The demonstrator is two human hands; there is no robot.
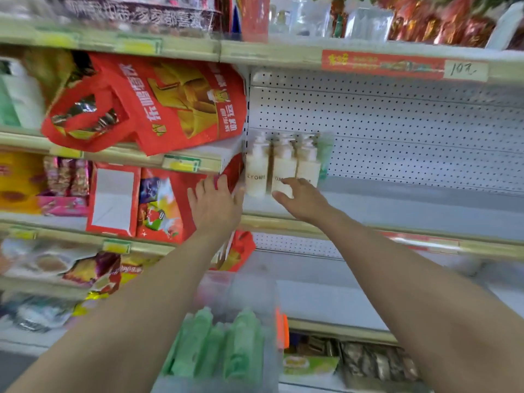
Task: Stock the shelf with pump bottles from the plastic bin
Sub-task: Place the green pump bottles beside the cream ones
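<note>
Down low, the clear plastic bin [255,282] holds green pump bottles [198,341], blurred, standing close together. Up on the white metal shelf [397,205], three cream pump bottles [256,168] stand in a row at the left end, with one pale green bottle [324,154] just behind. The right hand [303,199] reaches the middle one with fingers straight and apart. The left hand [215,205], fingers straight and loosely spread, lies against a red packet [234,171]. To the right, open shelf runs along the white pegboard back [397,123].
</note>
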